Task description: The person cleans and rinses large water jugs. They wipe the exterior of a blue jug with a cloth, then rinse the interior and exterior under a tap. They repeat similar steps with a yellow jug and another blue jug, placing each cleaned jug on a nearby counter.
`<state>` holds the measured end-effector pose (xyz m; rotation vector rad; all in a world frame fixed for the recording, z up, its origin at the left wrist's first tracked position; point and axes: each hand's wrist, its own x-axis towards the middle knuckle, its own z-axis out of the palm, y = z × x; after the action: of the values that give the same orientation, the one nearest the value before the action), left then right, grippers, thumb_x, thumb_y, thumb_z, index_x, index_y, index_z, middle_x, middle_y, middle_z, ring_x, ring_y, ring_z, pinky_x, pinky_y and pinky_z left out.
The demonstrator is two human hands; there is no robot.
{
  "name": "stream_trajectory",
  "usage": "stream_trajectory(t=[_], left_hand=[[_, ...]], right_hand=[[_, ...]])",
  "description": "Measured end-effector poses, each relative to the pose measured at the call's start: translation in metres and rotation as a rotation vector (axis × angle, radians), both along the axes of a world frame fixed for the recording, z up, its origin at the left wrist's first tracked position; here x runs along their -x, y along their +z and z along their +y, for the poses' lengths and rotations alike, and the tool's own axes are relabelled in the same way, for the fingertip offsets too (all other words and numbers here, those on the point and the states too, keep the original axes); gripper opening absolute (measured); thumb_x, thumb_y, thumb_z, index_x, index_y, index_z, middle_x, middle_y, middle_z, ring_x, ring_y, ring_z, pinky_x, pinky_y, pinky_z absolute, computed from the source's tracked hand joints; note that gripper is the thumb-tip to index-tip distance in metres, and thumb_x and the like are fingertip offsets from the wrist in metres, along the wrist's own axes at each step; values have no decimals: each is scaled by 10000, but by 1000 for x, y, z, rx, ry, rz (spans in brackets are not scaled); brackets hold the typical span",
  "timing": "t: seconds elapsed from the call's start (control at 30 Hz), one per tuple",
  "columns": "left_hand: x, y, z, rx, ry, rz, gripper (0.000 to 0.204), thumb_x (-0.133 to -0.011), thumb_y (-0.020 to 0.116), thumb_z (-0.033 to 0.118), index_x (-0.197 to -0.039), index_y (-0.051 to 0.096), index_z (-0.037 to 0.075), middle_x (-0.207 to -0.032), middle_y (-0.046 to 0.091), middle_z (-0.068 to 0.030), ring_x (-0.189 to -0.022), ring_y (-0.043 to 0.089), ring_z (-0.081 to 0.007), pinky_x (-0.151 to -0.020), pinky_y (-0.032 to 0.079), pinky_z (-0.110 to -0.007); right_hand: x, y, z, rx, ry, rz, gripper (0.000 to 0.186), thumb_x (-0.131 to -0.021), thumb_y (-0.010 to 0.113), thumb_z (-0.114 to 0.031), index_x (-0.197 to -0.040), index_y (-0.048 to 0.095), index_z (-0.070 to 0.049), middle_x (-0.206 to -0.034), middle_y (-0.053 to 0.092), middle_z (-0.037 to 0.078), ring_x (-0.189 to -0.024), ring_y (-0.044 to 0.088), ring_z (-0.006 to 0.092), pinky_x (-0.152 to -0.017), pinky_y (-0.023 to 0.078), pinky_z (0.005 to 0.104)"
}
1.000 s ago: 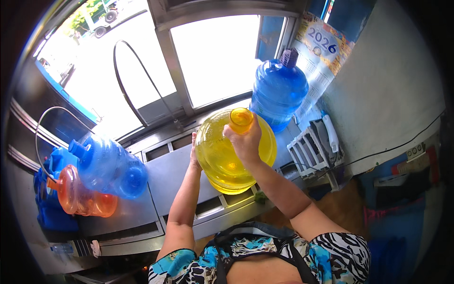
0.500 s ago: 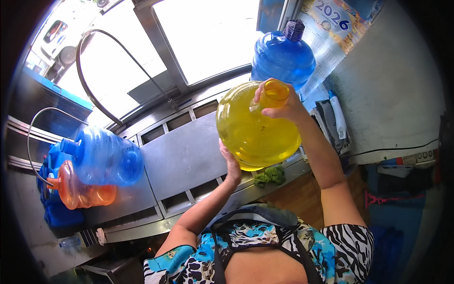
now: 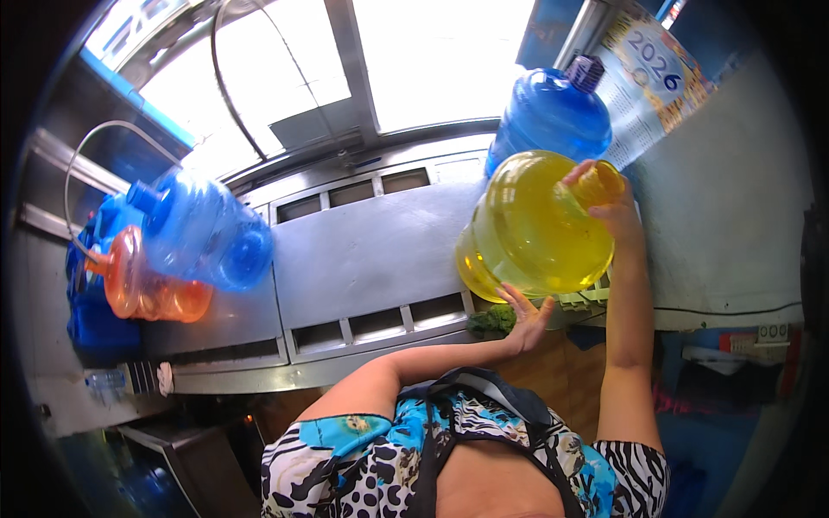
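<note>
Near the right end of the counter (image 3: 371, 246), the right hand (image 3: 618, 212) grips the tilted yellow jug (image 3: 537, 235) by its neck and the left hand (image 3: 528, 323) spreads wide at its lower side, apparently a positioning step requiring steady support.

Zebra-and-turquoise top (image 3: 345, 449); apparently black apron straps (image 3: 431, 476).

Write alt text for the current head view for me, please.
A person's right-hand grip holds a large yellow jug by its neck, the open left-hand grip at its lower edge. A capped blue jug stands behind it; another blue jug and an orange jug sit left on the metal counter.
</note>
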<state>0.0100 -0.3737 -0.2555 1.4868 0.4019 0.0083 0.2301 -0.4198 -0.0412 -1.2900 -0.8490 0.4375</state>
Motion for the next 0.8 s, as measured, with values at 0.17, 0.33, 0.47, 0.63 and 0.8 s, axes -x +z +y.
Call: stream_trajectory(t=[0.17, 0.33, 0.47, 0.63, 0.8], left_hand=[[33, 2, 77, -58, -481, -177, 1248, -933, 626, 504, -1419, -406, 0, -1521, -272, -392, -1490, -131, -453, -1224, 51, -469], [61, 26, 244, -650, -134, -387, 768, -841, 772, 238, -1471, 401, 3, -1503, 398, -289, -1417, 375, -427, -1176, 325, -446], [71, 83, 422, -1231, 800, -458, 620, -836, 659, 145, -1373, 457, -90, -1398, 486, -286, -1364, 417, -432, -1167, 298, -477], [102, 176, 612, -1403, 1308, -138, 911, -832, 702, 353, -1498, 245, -68, -1545, 299, -303, -1458, 254, -462, -1161, 151, -665], [118, 209, 754, -1420, 1375, 384, 1331, -591, 875, 641, -1459, 249, -151, -1444, 452, -303, -1359, 446, -425, -1139, 296, -597]], right_hand=[[27, -1, 7, 32, -177, 13, 627, -680, 672, -70, -1290, 548, 8, -1216, 615, 124, -1174, 593, 226, -1066, 450, 377], [51, -23, 41, -109, -708, 53, 598, -740, 725, -22, -1306, 536, 12, -1216, 623, 119, -1123, 619, 223, -1032, 480, 355], [49, -33, 76, -80, -1184, 17, 588, -751, 844, -83, -1259, 570, 29, -1223, 642, 117, -1037, 659, 232, -959, 529, 345], [30, -35, 77, -28, -1303, -49, 466, -720, 833, -52, -1141, 653, 33, -1108, 685, 119, -983, 673, 223, -896, 553, 356], [6, -46, 52, -140, -1195, -93, 459, -675, 829, -15, -1107, 676, 17, -1022, 682, 71, -872, 658, 161, -818, 552, 308]])
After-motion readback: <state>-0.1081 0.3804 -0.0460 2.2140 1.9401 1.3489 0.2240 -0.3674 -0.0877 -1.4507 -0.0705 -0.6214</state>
